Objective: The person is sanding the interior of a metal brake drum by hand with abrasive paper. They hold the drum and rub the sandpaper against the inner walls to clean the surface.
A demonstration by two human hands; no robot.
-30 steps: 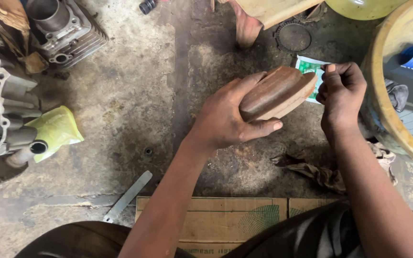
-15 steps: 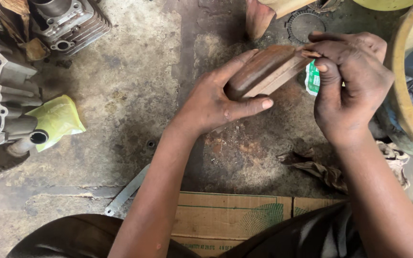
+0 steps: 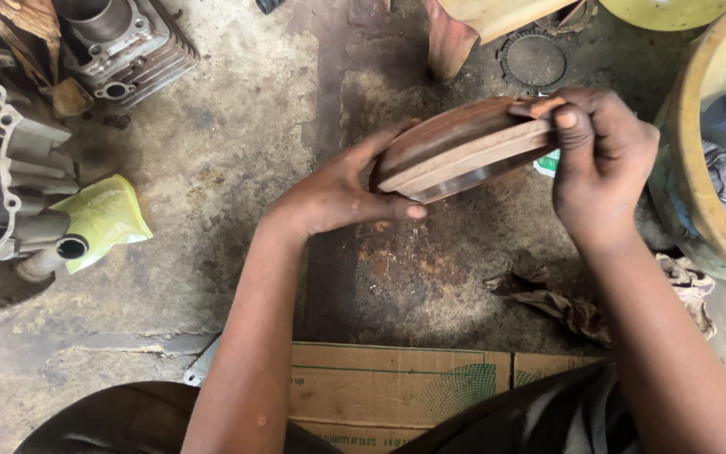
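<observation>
Both hands hold a rusty brake disc above the stained concrete floor: left hand clamped on its left edge, right hand pinching its right rim. Rust covers it; no cleaning shows yet.

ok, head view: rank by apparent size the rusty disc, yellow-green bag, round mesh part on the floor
1. rusty disc, held nearer the camera, so its lead is unsure
2. yellow-green bag
3. round mesh part
</observation>
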